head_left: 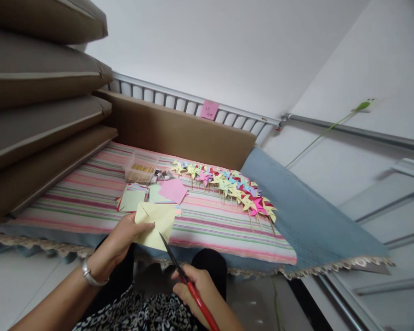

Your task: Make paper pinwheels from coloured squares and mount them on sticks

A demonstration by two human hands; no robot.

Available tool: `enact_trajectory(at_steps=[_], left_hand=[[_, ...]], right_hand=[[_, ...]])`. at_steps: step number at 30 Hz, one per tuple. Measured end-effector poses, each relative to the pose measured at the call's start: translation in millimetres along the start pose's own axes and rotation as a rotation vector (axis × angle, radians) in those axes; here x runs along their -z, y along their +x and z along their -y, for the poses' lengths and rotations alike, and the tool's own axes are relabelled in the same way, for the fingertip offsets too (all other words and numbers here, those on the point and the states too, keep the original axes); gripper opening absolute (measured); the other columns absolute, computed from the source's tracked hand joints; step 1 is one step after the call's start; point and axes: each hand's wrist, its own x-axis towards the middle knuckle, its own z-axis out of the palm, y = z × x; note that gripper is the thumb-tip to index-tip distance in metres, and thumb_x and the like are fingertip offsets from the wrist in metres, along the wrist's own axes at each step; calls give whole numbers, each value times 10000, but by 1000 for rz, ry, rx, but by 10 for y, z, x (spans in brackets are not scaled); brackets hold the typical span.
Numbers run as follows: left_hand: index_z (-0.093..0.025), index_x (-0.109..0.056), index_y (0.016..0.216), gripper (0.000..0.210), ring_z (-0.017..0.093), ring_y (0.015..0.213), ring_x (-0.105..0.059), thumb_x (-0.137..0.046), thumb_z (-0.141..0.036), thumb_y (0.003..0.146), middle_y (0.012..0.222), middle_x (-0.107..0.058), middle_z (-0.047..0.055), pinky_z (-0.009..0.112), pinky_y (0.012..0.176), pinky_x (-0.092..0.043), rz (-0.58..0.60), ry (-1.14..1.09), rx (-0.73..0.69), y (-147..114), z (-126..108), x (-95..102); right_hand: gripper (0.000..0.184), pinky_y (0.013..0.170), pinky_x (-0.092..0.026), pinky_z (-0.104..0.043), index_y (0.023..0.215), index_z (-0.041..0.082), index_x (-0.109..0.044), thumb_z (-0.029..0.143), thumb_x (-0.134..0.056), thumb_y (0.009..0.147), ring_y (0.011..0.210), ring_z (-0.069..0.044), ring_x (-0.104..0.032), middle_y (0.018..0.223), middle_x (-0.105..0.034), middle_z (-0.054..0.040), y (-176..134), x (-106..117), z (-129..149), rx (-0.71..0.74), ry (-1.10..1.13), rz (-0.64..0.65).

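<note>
Pinches a yellow sheet in the left hand, thumb on top and fingers out of sight beneath, closed on its left side and held up at the near edge of the striped cloth. Grips red-handled scissors in the right hand, with fingers curled shut around the handle; cannot tell the spread of the blades. Lays the dark tip over the lower right part of the sheet, aimed toward the middle. Bears a dark line near the upper left corner of that sheet, probably a slit.

Seems partway through cutting this one piece: perhaps slit at one corner, not yet folded into points or fixed to a stick. Counts as done, by the look of things, the long crowded row of pinwheels across the right half of the cloth, in yellow, pink, red, blue and green, with wooden sticks toward the near side.

Leaves, apparently, a fair amount to do: square paper in a pile at the left, topped with pale green, and a pink sheet just beside, over more paper. Includes supplies too: a clear box behind the pile, filled with thin tan sticks, near small grey and white pieces too blurred to name. Cannot give a count, with so many overlapping
</note>
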Motion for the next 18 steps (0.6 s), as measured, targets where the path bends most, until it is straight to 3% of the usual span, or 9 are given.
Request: enact_trajectory(at_steps=[10,18], left_hand=[[-85,-683,853,322,200,573,-640,-760,-195,560,738,-730,95,266,544,-485,19,-3,-8,-14,3,-11],[-82,-664,879,381,203,580,-646,-776,-198,534,744,-733,92,277,555,-502,17,-20,25,-30,-30,-20]], right_hand=[[243,435,-299,-203,822,166,-661,384,-612,727,444,-90,-400,498,-443,45,-5,45,43,34,-44,-8],[125,468,-287,-193,802,165,-646,262,-631,724,468,-71,-343,509,-408,64,-49,78,178,-22,-85,10]])
